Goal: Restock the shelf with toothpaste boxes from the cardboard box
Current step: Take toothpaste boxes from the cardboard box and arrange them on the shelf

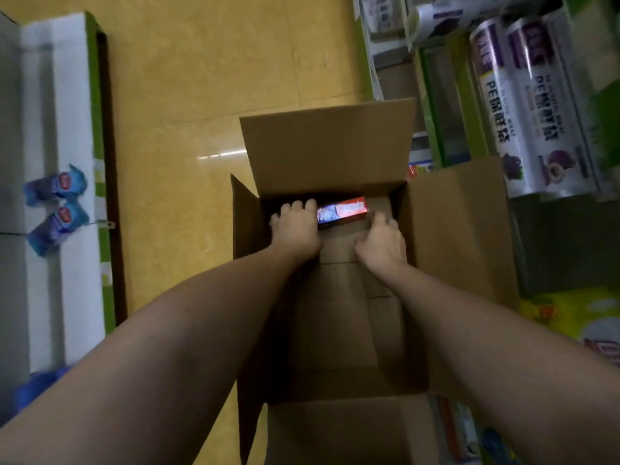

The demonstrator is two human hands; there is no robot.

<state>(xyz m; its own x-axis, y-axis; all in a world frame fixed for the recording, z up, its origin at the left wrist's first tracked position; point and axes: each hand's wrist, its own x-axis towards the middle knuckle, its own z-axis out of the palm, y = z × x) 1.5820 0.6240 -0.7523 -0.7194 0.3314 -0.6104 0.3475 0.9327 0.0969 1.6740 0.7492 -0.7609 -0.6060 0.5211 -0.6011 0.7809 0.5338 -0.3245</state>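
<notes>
Both forearms (188,330) fill the bottom of the view, reaching down into the open cardboard box (328,146) on the yellow tiled floor. Far left there's a white shelf (73,129) with two blue packets (55,186) lying on it.

Moving in, the left hand (297,226) has its fingers curled over the left end of a red-and-blue toothpaste box (342,211). That one lies flat on the carton's bottom against the far wall, and it's the only one I can see in there. The right hand (382,239) sits by the toothpaste box's right end with its fingers bent downward. It's too blurry to tell if they're on it or just beside it. Over on the right are rolls of PE cling wrap (536,112).

My worry: if it's lifted by one end only, that long toothpaste box could swing down and slip out, or squeezing could crush its end. The carton's deep and dim too, so it'd be easy to snag a flap coming out.
</notes>
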